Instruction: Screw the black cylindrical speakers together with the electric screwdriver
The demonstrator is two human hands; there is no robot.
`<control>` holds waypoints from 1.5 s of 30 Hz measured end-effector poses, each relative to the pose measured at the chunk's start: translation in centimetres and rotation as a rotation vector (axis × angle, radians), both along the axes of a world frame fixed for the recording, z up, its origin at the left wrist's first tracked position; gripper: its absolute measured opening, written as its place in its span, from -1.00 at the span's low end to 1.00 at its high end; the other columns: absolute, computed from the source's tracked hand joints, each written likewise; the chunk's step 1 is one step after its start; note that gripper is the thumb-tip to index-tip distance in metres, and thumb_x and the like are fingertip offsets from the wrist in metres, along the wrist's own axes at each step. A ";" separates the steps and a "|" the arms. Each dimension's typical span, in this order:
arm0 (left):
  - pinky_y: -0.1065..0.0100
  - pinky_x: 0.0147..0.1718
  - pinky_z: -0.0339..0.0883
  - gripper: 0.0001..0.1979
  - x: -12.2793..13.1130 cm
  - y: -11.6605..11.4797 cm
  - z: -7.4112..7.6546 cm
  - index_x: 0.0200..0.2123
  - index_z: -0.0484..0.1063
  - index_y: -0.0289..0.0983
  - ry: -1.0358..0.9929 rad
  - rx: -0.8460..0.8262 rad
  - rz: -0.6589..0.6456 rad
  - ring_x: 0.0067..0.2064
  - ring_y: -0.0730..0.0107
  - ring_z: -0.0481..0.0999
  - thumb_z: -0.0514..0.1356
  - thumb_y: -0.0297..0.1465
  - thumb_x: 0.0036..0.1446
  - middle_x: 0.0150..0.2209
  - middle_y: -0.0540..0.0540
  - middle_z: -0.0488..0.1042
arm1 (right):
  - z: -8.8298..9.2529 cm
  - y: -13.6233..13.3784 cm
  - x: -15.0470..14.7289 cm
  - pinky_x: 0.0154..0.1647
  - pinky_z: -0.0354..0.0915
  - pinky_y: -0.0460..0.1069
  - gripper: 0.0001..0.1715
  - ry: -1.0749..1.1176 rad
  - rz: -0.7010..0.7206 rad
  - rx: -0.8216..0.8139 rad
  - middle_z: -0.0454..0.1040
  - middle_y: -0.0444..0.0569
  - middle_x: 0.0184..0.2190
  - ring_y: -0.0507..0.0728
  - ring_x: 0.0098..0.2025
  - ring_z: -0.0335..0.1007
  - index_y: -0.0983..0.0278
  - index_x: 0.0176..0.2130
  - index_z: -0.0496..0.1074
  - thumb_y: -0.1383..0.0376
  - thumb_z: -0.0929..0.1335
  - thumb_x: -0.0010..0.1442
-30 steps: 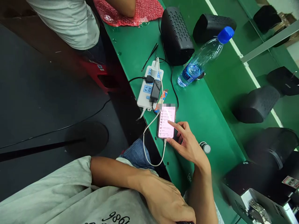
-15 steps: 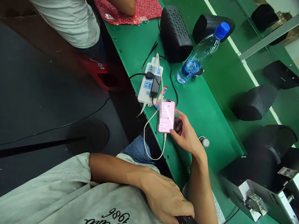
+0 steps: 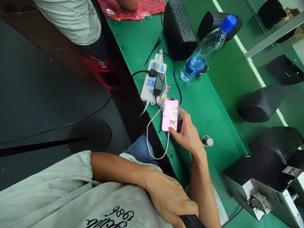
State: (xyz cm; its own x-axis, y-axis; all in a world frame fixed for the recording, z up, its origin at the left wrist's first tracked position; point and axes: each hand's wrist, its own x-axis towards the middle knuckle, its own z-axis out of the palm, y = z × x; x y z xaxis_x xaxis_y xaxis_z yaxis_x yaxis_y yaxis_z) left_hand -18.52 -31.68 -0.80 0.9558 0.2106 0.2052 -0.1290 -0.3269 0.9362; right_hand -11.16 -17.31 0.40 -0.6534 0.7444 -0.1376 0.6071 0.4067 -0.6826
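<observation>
A smartphone point(image 3: 170, 115) with a lit screen lies near the edge of the green table, a white charging cable point(image 3: 148, 139) plugged into its lower end. My right hand point(image 3: 187, 129) is closed on its right side: the thumb rests on the lower screen, the index finger along the right edge, the other fingers curled and partly hidden. My left hand point(image 3: 169, 198) lies across my front at the bottom, fingers wrapped round a black object point(image 3: 191, 220) cut off by the frame; its kind does not show. Green speech bubbles and a small picture show on the screen.
A white power strip point(image 3: 147, 90) with plugs sits beyond the phone. Black speakers point(image 3: 180, 31) and a water bottle point(image 3: 201, 52) stand farther back. A small silver-topped item point(image 3: 207, 141) is right of my hand. Another person's sleeve point(image 3: 76, 22) shows at upper left; a metal-sided box point(image 3: 256, 196) is lower right.
My right thumb has moved left from the phone's lower corner onto the screen. The display has switched from a pale page to one with green bubbles and a picture. My left hand stays put.
</observation>
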 end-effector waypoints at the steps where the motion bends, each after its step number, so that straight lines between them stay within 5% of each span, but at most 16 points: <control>1: 0.09 -0.21 0.59 -0.75 0.0 0.0 0.0 0.03 0.39 -0.20 -0.003 -0.015 0.002 -0.07 -0.12 0.76 0.17 -0.20 0.40 -0.12 -0.23 0.66 | 0.0 0.1 0.1 -0.07 0.45 0.29 -0.03 0.006 0.002 -0.013 0.37 0.15 0.19 0.25 -0.21 0.38 0.20 0.55 0.08 0.07 0.40 0.31; 11: 0.08 -0.25 0.58 -0.83 -0.1 -0.1 0.0 -0.07 0.36 -0.15 -0.015 -0.017 0.026 -0.16 -0.13 0.76 0.19 -0.21 0.38 -0.25 -0.17 0.63 | -0.5 1.1 0.9 -0.20 0.36 0.13 -0.02 0.089 -0.004 -0.141 0.43 0.04 0.05 0.14 -0.31 0.33 0.20 0.56 0.09 0.10 0.38 0.30; 25: 0.08 -0.25 0.57 -0.82 0.2 -0.3 -0.2 -0.07 0.33 -0.15 -0.022 -0.020 0.005 -0.15 -0.14 0.75 0.19 -0.21 0.37 -0.25 -0.18 0.61 | -0.9 0.5 -0.3 -0.30 0.34 0.10 -0.10 0.086 -0.121 -0.044 0.47 0.07 0.04 0.15 -0.35 0.31 0.22 0.52 0.10 0.01 0.37 0.37; 35: 0.06 -0.25 0.54 -0.82 0.0 -0.6 -0.1 -0.07 0.27 -0.15 -0.032 0.020 0.016 -0.13 -0.16 0.75 0.11 -0.21 0.37 -0.22 -0.22 0.61 | -2.0 -0.9 -3.8 -0.11 0.50 0.27 0.11 -0.037 -0.264 0.216 0.32 0.26 0.27 0.51 0.19 0.40 0.21 0.57 -0.05 -0.14 0.45 0.37; 41: 0.07 -0.26 0.51 -0.83 -0.2 -1.0 -0.2 -0.12 0.22 -0.12 -0.039 -0.001 0.017 -0.17 -0.14 0.72 0.13 -0.21 0.33 -0.26 -0.17 0.56 | -1.5 0.0 -2.5 -0.18 0.45 0.21 0.02 0.028 -0.216 0.087 0.40 0.23 0.19 0.34 -0.12 0.47 0.22 0.58 -0.04 -0.12 0.37 0.42; 45: 0.08 -0.28 0.49 -0.83 -0.3 -1.2 -0.5 -0.15 0.19 -0.10 -0.062 -0.018 0.040 -0.20 -0.12 0.70 0.15 -0.22 0.32 -0.29 -0.14 0.54 | -0.9 0.2 -1.6 -0.12 0.50 0.25 0.13 0.030 -0.089 0.054 0.30 0.28 0.29 0.33 -0.08 0.44 0.22 0.62 -0.12 -0.07 0.41 0.37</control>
